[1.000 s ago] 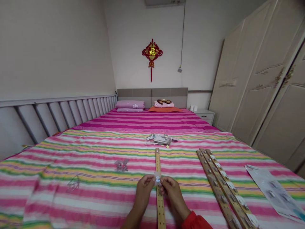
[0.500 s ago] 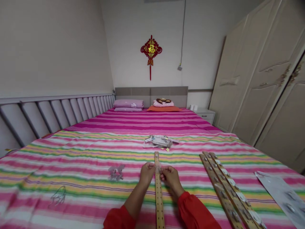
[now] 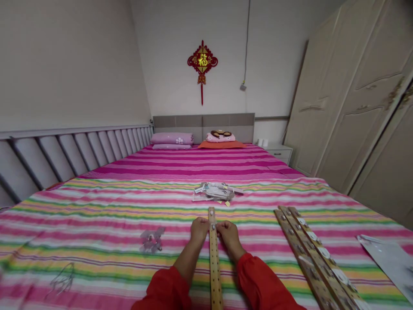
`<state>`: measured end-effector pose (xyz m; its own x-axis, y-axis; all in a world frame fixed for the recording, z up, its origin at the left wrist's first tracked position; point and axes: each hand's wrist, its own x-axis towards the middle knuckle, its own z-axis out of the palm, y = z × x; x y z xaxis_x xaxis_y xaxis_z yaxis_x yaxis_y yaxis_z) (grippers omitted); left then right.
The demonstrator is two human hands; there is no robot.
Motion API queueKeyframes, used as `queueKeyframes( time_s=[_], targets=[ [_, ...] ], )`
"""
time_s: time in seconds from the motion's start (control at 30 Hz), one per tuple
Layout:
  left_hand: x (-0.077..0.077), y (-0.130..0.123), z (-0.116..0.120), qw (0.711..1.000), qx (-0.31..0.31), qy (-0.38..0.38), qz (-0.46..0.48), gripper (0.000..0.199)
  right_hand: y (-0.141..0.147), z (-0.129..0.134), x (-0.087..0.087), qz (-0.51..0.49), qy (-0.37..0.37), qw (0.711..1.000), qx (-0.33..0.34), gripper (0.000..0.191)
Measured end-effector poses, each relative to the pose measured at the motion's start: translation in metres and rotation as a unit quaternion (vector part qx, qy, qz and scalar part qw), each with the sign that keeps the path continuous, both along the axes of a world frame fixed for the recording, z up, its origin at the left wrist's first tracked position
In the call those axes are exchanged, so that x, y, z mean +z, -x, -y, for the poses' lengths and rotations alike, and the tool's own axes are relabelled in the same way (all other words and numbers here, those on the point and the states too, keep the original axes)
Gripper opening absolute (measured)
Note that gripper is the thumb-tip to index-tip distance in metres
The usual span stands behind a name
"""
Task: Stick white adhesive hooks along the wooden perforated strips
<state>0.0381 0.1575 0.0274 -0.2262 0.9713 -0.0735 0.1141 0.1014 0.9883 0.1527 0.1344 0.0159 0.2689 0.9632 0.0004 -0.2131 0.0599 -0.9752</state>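
Observation:
A long wooden strip (image 3: 215, 267) with rows of small holes lies lengthwise on the striped sheet in front of me. Across its far part rests a small clear plastic packet (image 3: 212, 225) with a shiny piece inside, too small to name. My left hand (image 3: 199, 229) pinches the packet at the strip's left edge. From the right edge, my right hand (image 3: 228, 234) pinches its other side, fingertips close together. Another shiny piece sits nearer the strip's far end. Left of my hands lie several small clear packets (image 3: 151, 240).
Three wooden strips (image 3: 303, 245) bearing small packets and white rings lie to the right, beside a clear plastic sheet (image 3: 387, 258). A pile of plastic packaging (image 3: 216, 191) sits ahead. Thin dark strings (image 3: 63, 279) lie at left. A railing (image 3: 74, 148) borders the bed.
Both hands have lowered the packet flat against the strip, and the shiny piece now shows between them. The view has shifted slightly.

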Motion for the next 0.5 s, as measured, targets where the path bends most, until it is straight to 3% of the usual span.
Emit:
queueKeyframes(
  time_s=[0.5],
  targets=[
    [-0.014,-0.002,-0.008,1.0,0.016,0.02,-0.013,0.016,0.001,-0.003,-0.004,0.019,0.006,1.0,-0.002,0.012]
  ],
)
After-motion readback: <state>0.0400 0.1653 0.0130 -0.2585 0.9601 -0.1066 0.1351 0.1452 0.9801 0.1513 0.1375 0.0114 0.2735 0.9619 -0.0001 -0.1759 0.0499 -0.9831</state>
